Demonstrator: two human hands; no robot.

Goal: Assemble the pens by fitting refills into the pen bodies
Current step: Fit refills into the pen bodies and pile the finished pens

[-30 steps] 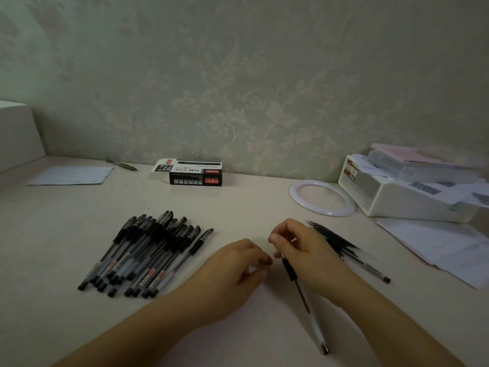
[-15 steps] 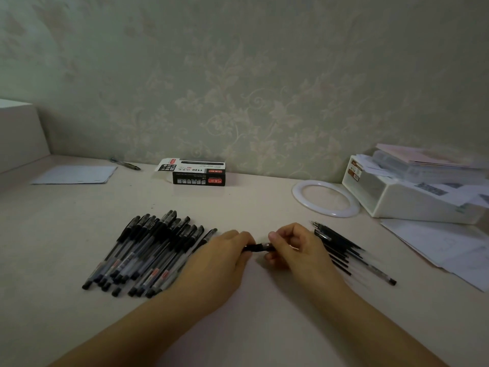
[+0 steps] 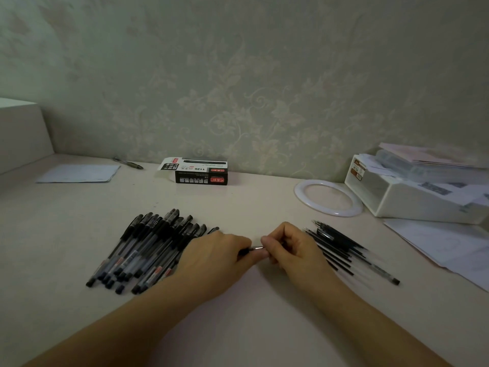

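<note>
Head view looks down on a pale worktop (image 3: 264, 327) set against a patterned wall. At the far side, near the wall, lie a sheet of paper (image 3: 79, 173), a single loose pen (image 3: 128, 163) and a black pen box (image 3: 201, 174) with an open flap. Farther right sit a white ring (image 3: 328, 198), a white storage box (image 3: 412, 197) heaped with papers, and loose sheets (image 3: 444, 245) running off the right edge. A raised white block (image 3: 21, 133) closes the far left corner.

Just left of the hands is a pile of assembled pens (image 3: 143, 250), capped, lying side by side at a slant; the left hand (image 3: 214, 258) overlaps its near right end. Just right of the right hand (image 3: 293, 250) lies a loose bundle of refills (image 3: 336, 247), thin and black, with one clear pen body (image 3: 381, 272) at its near right.

Between the hands a pen (image 3: 251, 249) is held level; only a short dark section and a silvery tip piece show. Left fingers curl around its dark end, and the right fingers (image 3: 267, 243) pinch the metal end.

Bare worktop stretches near the camera under both forearms, and between the pile and the pen box.
</note>
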